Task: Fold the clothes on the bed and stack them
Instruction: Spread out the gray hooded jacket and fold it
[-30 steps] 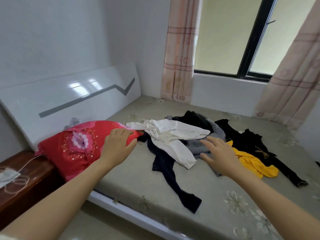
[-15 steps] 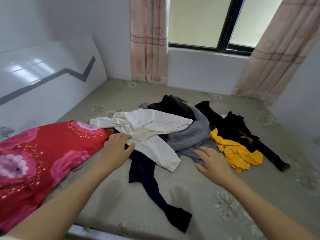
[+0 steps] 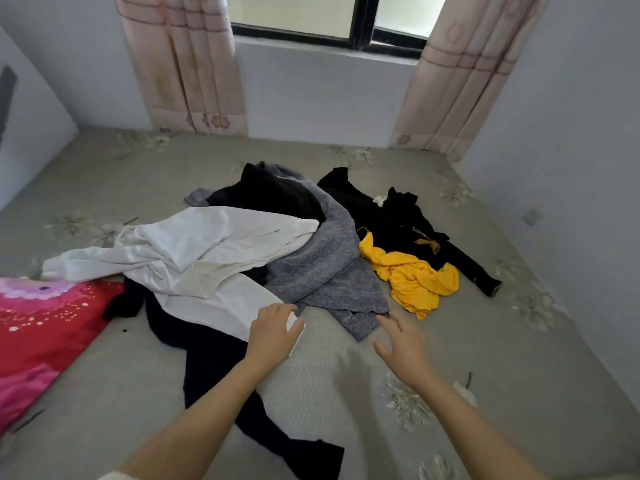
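Grey sweater (image 3: 322,268): is lying unfolded mid-bed (image 3: 104,181).
Left hand (image 3: 273,336): is curling its fingers round the white garment's (image 3: 194,258) near corner, just left of the grey sweater's near edge.
Right hand (image 3: 401,348): is hovering with fingers spread, holding nothing, just in front of the grey sweater.
White garment: is sprawling over the grey sweater's left side.
Navy garment (image 3: 214,355): is trailing out under the white one, left of the grey sweater.
Yellow garment (image 3: 412,278): is lying crumpled just right of the grey sweater.
Red pillow (image 3: 41,327): is sitting well left of it.
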A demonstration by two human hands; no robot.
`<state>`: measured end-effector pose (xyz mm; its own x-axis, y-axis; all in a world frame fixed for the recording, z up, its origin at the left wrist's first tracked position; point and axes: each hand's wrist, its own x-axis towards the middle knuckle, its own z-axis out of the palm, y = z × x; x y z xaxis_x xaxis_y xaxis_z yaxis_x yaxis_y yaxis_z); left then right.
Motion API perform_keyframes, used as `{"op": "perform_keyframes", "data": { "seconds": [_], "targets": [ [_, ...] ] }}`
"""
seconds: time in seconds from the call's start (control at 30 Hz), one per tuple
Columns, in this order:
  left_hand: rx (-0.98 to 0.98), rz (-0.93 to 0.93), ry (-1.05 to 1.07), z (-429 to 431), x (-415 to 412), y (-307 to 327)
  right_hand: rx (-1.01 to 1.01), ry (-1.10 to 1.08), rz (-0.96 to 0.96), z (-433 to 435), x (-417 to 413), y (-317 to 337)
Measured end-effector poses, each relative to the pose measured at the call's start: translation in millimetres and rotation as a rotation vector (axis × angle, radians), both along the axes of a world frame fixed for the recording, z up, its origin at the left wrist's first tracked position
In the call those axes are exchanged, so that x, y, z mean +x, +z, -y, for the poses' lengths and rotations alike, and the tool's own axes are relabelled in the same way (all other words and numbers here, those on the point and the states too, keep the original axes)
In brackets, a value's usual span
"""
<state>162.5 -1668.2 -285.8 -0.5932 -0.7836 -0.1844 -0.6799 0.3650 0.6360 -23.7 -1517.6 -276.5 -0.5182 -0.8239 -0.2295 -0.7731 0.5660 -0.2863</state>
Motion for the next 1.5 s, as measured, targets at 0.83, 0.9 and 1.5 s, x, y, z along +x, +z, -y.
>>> {"op": "perform_keyframes", "data": {
  "seconds": [0.83,0.9,1.5],
  "targets": [
    [0.113,0.276,0.212,56.5,-195.4,-115.2,0.269,0.253,0.117,108.1,-214.3,-116.2],
    [0.108,0.305,0.210,76.3,-195.8,-131.0,0.282,0.300,0.102,132.1,-216.9,-128.0],
    [0.110,0.502,-0.004,174.2,-191.9,-263.3,0.577,0.537,0.068,296.9,-228.2,-253.1]
  ]
}}
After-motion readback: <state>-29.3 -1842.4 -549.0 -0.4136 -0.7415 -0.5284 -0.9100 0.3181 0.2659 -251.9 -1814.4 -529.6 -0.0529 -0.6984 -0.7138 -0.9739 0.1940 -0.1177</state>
